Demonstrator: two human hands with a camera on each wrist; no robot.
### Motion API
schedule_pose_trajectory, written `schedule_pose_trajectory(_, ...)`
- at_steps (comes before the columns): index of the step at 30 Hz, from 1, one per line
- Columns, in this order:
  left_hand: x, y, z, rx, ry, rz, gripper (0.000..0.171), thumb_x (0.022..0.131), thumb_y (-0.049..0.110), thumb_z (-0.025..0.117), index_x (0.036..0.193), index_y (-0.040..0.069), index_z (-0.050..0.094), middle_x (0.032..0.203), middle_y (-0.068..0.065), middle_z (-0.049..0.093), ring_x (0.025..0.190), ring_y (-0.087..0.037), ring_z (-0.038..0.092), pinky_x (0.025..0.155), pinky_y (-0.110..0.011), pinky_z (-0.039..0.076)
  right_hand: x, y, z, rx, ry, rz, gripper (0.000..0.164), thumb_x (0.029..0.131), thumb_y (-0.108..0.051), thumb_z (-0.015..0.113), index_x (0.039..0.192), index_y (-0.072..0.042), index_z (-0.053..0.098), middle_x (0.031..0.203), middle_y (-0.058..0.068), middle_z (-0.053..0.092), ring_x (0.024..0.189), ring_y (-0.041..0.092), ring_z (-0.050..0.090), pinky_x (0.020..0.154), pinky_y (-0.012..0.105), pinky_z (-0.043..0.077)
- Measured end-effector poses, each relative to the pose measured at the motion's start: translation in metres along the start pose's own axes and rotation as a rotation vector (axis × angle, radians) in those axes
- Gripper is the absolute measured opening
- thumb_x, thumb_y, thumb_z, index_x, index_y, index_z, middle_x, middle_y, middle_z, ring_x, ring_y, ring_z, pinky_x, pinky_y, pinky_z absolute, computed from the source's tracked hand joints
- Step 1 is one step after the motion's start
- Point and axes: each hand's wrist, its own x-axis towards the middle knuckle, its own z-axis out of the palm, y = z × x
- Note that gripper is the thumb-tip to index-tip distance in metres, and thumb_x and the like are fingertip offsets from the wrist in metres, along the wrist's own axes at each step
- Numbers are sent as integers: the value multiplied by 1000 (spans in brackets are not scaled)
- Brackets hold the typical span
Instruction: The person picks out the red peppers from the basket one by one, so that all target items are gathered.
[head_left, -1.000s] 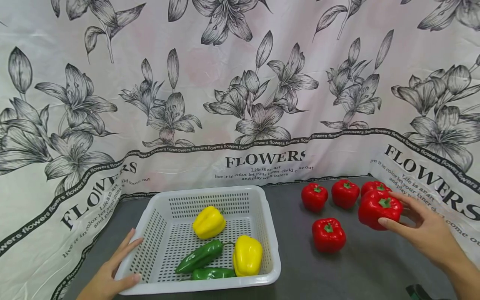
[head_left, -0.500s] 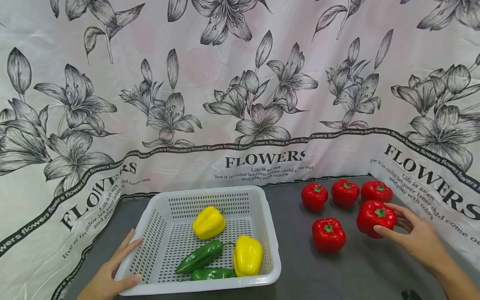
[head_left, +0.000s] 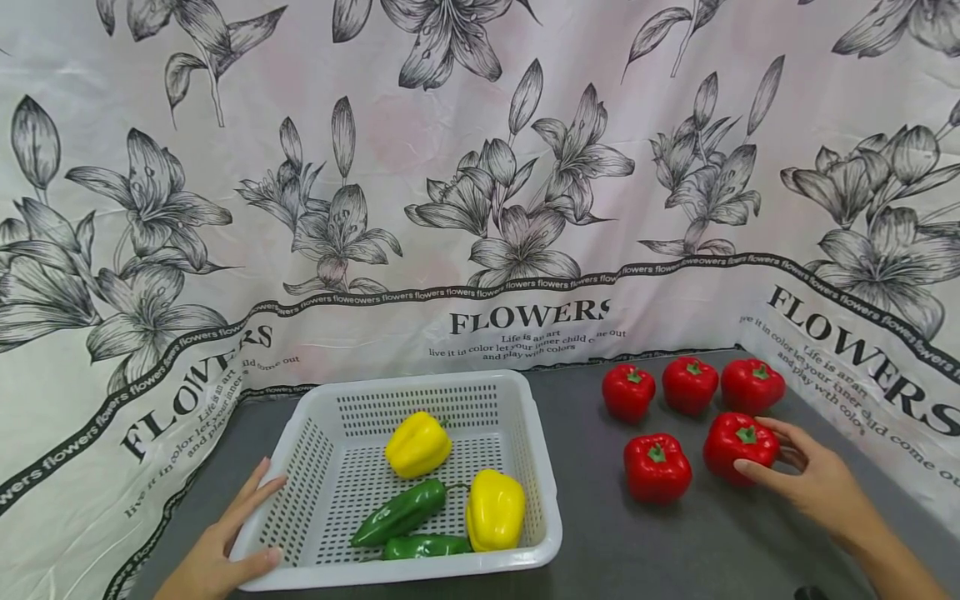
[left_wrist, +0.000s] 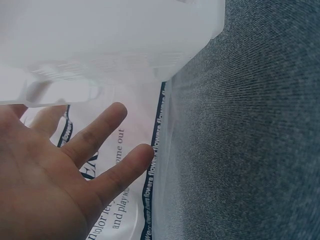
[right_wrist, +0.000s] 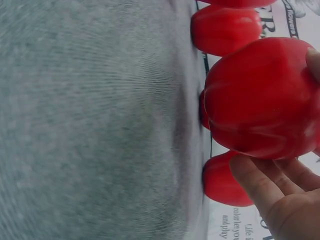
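Observation:
My right hand [head_left: 806, 475] grips a red bell pepper [head_left: 738, 448] from its right side, thumb in front and fingers behind. In the right wrist view the red bell pepper [right_wrist: 265, 100] hangs close over the grey tabletop, green stem up in the head view. My left hand [head_left: 217, 542] rests at the left rim of a white perforated basket [head_left: 551, 521], fingers mostly straight and the thumb on the near corner. Inside the basket lie two yellow bell peppers, one farther back [head_left: 418, 446] and one at the near right [head_left: 495, 510], and two green peppers [head_left: 401, 514].
Three red bell peppers stand in a back row, left [head_left: 628, 392], middle [head_left: 690, 386] and right [head_left: 752, 385]. Another red bell pepper [head_left: 657, 469] sits just left of the held one. A flower-printed curtain [head_left: 525, 208] closes off the back and sides of the grey table [head_left: 645, 558].
My right hand has brought the held red bell pepper down and to the left, uncovering the back right one. The left hand and the basket stay in place.

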Motion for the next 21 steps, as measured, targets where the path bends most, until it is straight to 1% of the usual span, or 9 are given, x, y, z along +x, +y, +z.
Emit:
schedule_pose_trajectory(1,0,0,0,-1,1,0,68,89,3,63,150,8,33,159,13,0,121,17,23,85,-20,42,0,1,1,-9,5,2,77,86,-36,73,143,2,36,133,32,44,113,47,50,66,17,45)
schedule_pose_trajectory(2,0,0,0,-7,-1,-4,68,89,3,63,150,8,33,158,16,0,120,17,24,85,-21,43,1,1,1,-16,5,7,78,87,-36,73,143,3,36,133,33,44,113,49,49,69,21,47)
schedule_pose_trajectory(3,0,0,1,-11,-1,-5,68,89,3,63,150,8,33,158,17,0,120,17,24,85,-21,43,1,2,1,-18,1,8,78,87,-36,73,143,3,36,132,34,44,114,54,46,69,24,47)
schedule_pose_trajectory(5,0,1,1,-13,-1,-7,68,89,3,63,150,8,33,158,18,0,120,17,24,85,-21,43,1,3,2,-22,-10,10,79,87,-37,72,143,4,34,132,36,42,114,57,44,76,37,50)
schedule_pose_trajectory(8,0,1,1,-23,-2,-9,67,89,2,62,150,7,33,157,18,0,120,16,26,84,-22,44,1,4,3,-41,-22,10,79,88,-37,71,143,5,34,131,39,41,113,60,43,81,59,45)
schedule_pose_trajectory(10,0,2,1,-39,-4,-16,67,90,2,62,150,6,32,157,18,0,120,15,27,84,-22,44,2,5,3,-45,-36,21,80,88,-39,70,143,5,33,132,41,39,114,60,41,83,64,41)
schedule_pose_trajectory(16,0,4,1,-24,-3,-35,68,90,4,63,151,9,32,158,15,0,120,17,25,86,-22,43,3,7,4,-40,-60,71,84,89,-44,67,145,6,28,135,41,33,115,61,37,85,66,38)
schedule_pose_trajectory(18,0,3,1,-4,-1,-31,69,89,4,64,150,9,33,159,12,0,121,18,22,86,-21,42,3,7,4,-35,-53,67,83,90,-43,67,145,6,28,134,41,34,115,60,38,85,66,39)
schedule_pose_trajectory(21,0,3,0,-7,-2,-32,68,89,4,63,151,9,33,160,9,-1,121,18,22,86,-21,42,3,7,5,-32,-53,71,84,90,-43,66,146,6,27,134,41,34,115,60,39,84,66,39)
